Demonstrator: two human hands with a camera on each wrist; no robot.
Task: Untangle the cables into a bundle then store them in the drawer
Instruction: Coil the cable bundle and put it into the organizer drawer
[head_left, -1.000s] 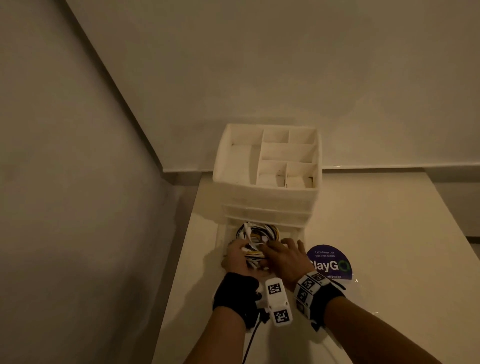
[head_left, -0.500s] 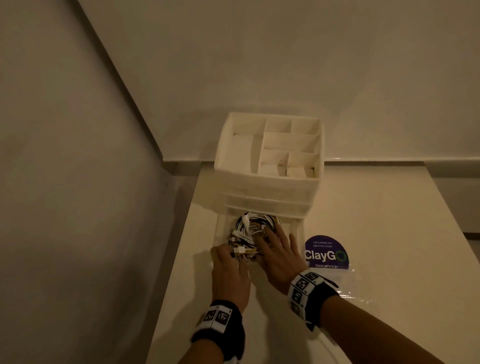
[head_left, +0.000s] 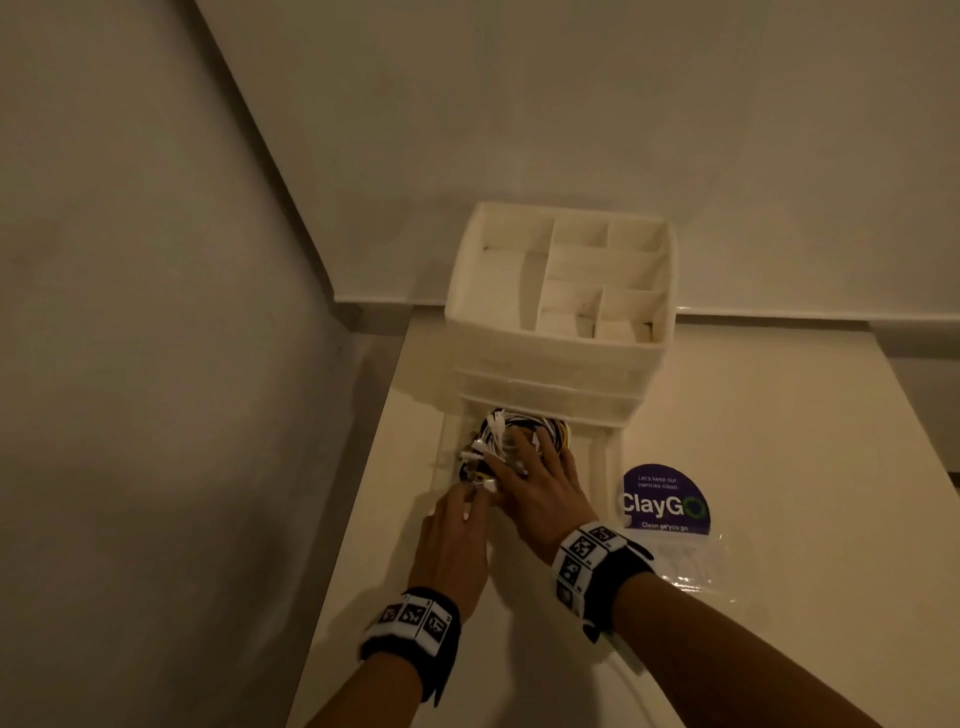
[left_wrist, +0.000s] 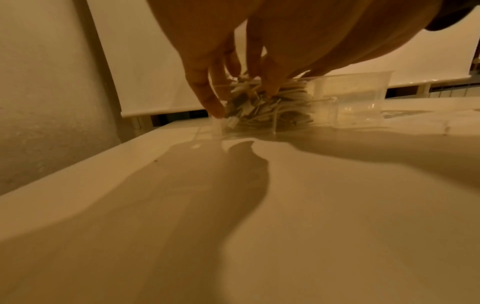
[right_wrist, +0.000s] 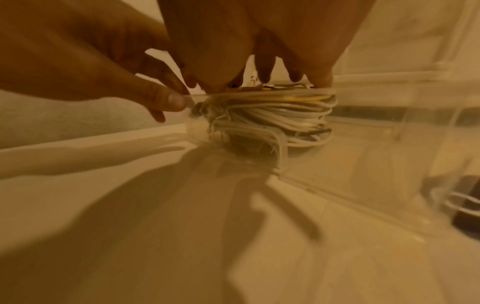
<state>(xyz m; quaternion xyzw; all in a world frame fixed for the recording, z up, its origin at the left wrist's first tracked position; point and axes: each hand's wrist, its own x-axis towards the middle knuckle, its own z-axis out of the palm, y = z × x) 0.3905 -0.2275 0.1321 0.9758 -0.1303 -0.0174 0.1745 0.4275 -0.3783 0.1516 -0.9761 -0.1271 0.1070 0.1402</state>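
Note:
The coiled bundle of white, black and yellow cables (head_left: 511, 431) lies in the pulled-out clear bottom drawer (head_left: 605, 457) of a white organizer (head_left: 558, 358). My right hand (head_left: 540, 493) lies flat on the bundle, its straight fingers pressing down on it. My left hand (head_left: 457, 540) is at the drawer's front left corner, fingertips touching the rim and the loose cable ends. In the left wrist view its fingers (left_wrist: 207, 82) point down beside the bundle (left_wrist: 267, 111). In the right wrist view the coil (right_wrist: 272, 117) shows through the clear drawer wall under my fingertips (right_wrist: 262, 67).
The organizer stands at the back of a white table (head_left: 779, 467), close to its left edge, with walls behind and to the left. Its top tray has several open compartments. A purple ClayGo sticker (head_left: 665, 501) and a clear plastic bag (head_left: 691, 566) lie right of the drawer.
My left hand has let go of the bundle and moved to the drawer's front left corner. My right hand has flattened on the coil, which now sits lower in the drawer.

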